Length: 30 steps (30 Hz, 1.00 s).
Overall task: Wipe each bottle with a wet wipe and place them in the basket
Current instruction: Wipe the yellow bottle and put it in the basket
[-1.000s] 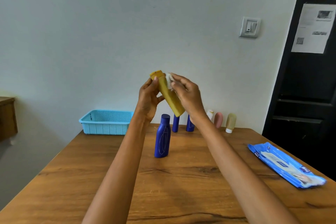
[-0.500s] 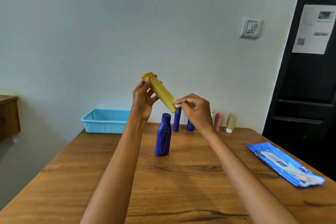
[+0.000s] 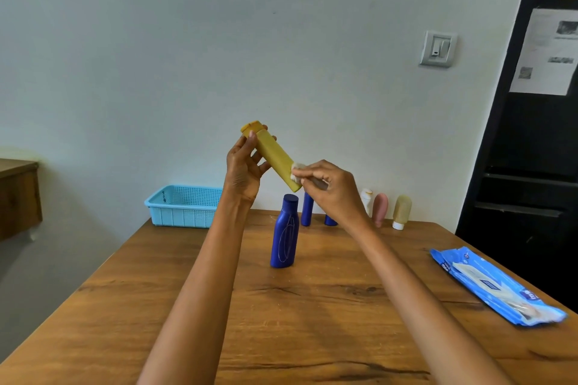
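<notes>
My left hand [image 3: 242, 166] grips a yellow bottle [image 3: 273, 155] near its cap, holding it tilted in the air above the table. My right hand [image 3: 331, 186] pinches a crumpled white wet wipe [image 3: 296, 169] against the bottle's lower end. A tall blue bottle [image 3: 285, 233] stands upright on the wooden table [image 3: 312, 306] below my hands. Behind it stand two more blue bottles [image 3: 307, 209], partly hidden by my right wrist, then a white bottle [image 3: 366, 200], a pink bottle [image 3: 380, 209] and a beige bottle [image 3: 401, 211]. The light blue basket [image 3: 184, 206] sits at the table's far left corner.
A blue pack of wet wipes [image 3: 497, 286] lies near the table's right edge. A pale wall with a light switch [image 3: 438, 48] runs behind the table. A dark door frame stands at the right, and a wooden cabinet [image 3: 18, 197] at the far left.
My right hand has slid the wipe down the yellow bottle from near the cap to its lower end. The bottle now tilts further, its cap shifted left.
</notes>
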### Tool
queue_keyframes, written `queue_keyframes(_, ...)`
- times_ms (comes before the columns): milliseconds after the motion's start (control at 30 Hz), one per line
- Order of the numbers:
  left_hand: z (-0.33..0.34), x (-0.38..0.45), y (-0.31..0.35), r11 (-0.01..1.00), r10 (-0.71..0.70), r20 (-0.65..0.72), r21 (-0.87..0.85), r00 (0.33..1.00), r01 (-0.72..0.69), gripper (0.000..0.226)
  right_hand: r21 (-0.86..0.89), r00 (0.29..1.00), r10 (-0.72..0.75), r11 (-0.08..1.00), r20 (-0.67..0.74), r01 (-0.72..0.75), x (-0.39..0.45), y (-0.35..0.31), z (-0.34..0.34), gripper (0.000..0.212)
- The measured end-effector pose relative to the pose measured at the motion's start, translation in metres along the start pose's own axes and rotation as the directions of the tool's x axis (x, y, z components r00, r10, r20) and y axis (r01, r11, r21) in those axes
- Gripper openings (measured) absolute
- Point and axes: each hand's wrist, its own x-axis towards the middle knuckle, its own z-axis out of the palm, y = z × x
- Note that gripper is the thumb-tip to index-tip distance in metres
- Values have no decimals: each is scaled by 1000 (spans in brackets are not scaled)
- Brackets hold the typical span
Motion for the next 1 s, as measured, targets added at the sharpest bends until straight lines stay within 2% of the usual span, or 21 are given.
queue_keyframes(133,0,1,0,997,-39,-22,62,999,41,29,54,992,113,993,-65,-109,6,-4,-2,34)
queue_keyframes(200,6,1,2,982,-60,-19,180,998,62,30,94,979,142,987,-143,-130,14,-8,-1,41)
queue_keyframes(267,12,1,2,948,-71,-4,312,997,68,24,121,976,123,987,-181,-102,23,-14,2,36)
queue_keyframes(333,18,0,0,926,-84,11,371,996,74,29,90,982,70,994,-177,-55,31,-19,7,26)
queue_keyframes(433,23,0,0,937,-106,-34,332,994,112,35,67,985,42,997,-165,-31,37,-22,12,20)
queue_keyframes(600,15,3,5,968,-101,-182,210,978,139,43,28,998,48,999,-46,-46,16,-7,15,17)
queue_keyframes(733,6,1,4,972,-94,-216,192,972,136,46,137,982,191,972,6,-190,0,2,6,13)
queue_keyframes(800,3,2,5,980,-99,-181,153,978,127,43,199,961,276,944,-31,-264,1,6,1,8)
queue_keyframes(900,4,1,8,994,-78,-4,75,997,78,29,386,912,387,869,-135,-311,12,0,-1,12)
queue_keyframes(967,7,0,8,998,-41,121,42,992,36,31,507,886,459,779,-63,-368,25,-8,0,21)
queue_keyframes(1000,8,-1,7,999,-21,162,39,987,15,31,494,874,485,762,-6,-419,31,-9,2,24)
